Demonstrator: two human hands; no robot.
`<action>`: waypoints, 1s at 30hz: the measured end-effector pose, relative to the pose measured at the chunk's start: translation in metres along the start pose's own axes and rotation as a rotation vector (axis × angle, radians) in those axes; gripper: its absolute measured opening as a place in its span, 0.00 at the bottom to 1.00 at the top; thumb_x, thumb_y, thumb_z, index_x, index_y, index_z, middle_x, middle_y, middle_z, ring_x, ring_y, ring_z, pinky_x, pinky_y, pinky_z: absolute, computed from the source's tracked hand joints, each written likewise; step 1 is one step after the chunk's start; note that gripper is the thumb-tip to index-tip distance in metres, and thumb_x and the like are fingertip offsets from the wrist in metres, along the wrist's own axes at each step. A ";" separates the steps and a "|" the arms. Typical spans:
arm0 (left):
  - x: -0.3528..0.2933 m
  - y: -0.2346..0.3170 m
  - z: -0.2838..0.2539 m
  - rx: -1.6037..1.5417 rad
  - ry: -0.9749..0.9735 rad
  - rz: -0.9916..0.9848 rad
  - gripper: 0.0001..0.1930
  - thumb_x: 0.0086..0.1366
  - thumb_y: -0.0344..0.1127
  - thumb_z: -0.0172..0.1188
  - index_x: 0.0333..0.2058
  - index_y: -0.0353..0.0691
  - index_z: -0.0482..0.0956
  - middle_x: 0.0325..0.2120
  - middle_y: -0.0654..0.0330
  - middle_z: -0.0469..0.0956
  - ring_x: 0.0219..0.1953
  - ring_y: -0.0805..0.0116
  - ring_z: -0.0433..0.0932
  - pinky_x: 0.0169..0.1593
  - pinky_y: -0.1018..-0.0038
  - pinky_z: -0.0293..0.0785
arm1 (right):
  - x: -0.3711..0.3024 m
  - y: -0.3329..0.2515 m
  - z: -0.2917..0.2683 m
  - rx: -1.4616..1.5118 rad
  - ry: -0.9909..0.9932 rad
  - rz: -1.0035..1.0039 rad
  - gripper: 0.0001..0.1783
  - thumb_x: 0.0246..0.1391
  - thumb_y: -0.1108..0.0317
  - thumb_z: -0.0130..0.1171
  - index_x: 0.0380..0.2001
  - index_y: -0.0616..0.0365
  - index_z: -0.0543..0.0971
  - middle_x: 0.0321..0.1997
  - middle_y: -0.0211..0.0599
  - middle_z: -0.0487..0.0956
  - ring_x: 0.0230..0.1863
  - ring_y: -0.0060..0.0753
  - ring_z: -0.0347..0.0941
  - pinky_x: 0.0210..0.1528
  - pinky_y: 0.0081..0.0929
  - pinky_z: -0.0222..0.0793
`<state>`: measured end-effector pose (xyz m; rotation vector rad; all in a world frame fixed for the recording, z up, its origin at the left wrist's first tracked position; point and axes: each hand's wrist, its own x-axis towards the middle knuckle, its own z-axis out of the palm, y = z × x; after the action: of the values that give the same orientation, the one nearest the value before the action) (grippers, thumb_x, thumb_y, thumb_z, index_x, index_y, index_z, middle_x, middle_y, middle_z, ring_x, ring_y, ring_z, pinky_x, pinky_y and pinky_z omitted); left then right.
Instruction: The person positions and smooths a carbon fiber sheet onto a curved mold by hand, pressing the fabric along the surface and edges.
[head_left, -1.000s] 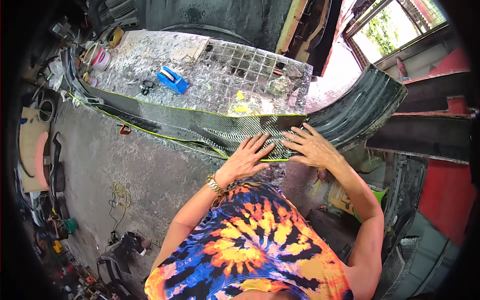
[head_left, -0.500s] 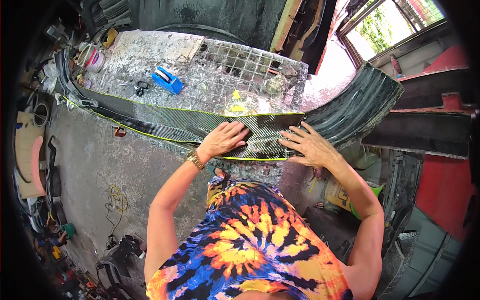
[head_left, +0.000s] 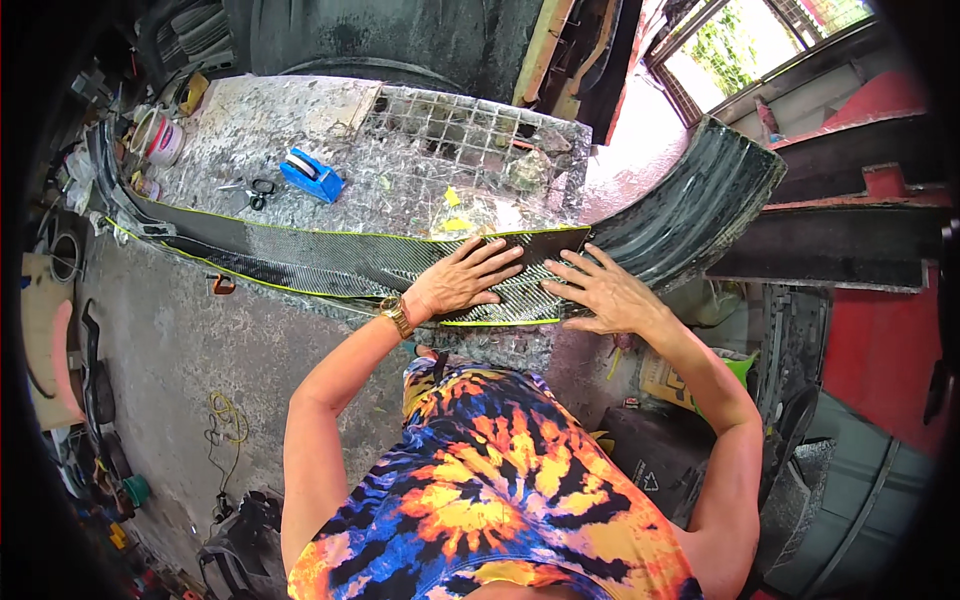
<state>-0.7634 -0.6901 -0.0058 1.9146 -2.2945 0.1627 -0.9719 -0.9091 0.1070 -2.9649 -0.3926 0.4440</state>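
Both flat open hands, left hand [head_left: 462,282] and right hand [head_left: 603,295], gripping nothing, pressing dark woven carbon-fibre sheet [head_left: 400,262]; uneven pressure probably leaving wrinkles.

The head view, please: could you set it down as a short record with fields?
left hand: flat, fingers spread, pressing the carbon sheet
right hand: flat on the sheet's right end, fingers spread
sheet: long dark woven strip with yellow-green edging, lying along the front of the bench
on bench: blue tape dispenser, scissors, tub
right of hands: curved ribbed black panel
wrist: gold watch on the left
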 end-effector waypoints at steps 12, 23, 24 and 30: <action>0.044 0.016 -0.006 -0.064 0.076 0.010 0.33 0.72 0.60 0.41 0.69 0.49 0.59 0.73 0.63 0.50 0.74 0.60 0.49 0.74 0.57 0.43 | -0.004 -0.002 0.004 -0.037 0.064 -0.003 0.40 0.54 0.41 0.60 0.67 0.43 0.66 0.76 0.36 0.55 0.77 0.45 0.45 0.77 0.55 0.38; 0.058 0.023 -0.013 -0.106 0.091 -0.001 0.34 0.71 0.61 0.41 0.69 0.50 0.60 0.74 0.59 0.47 0.75 0.57 0.46 0.74 0.56 0.44 | -0.004 -0.044 0.011 1.753 0.474 0.637 0.17 0.67 0.55 0.53 0.45 0.59 0.75 0.43 0.36 0.81 0.21 0.18 0.75 0.17 0.13 0.68; 0.059 0.023 -0.014 -0.103 0.090 0.002 0.34 0.71 0.61 0.41 0.68 0.49 0.61 0.73 0.59 0.48 0.75 0.57 0.46 0.74 0.56 0.44 | -0.001 -0.048 0.019 1.752 0.461 0.660 0.18 0.66 0.54 0.54 0.45 0.59 0.74 0.43 0.37 0.82 0.21 0.20 0.76 0.17 0.15 0.69; 0.062 0.021 -0.014 -0.177 0.124 0.000 0.34 0.69 0.62 0.44 0.67 0.48 0.64 0.73 0.58 0.49 0.74 0.56 0.47 0.74 0.55 0.45 | 0.011 -0.048 0.034 1.582 0.425 0.735 0.18 0.66 0.53 0.54 0.42 0.60 0.75 0.42 0.37 0.82 0.18 0.20 0.74 0.13 0.16 0.64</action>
<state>-0.7948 -0.7437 0.0190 1.7665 -2.1519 0.0734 -0.9831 -0.8578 0.0788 -1.4284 0.7711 0.0407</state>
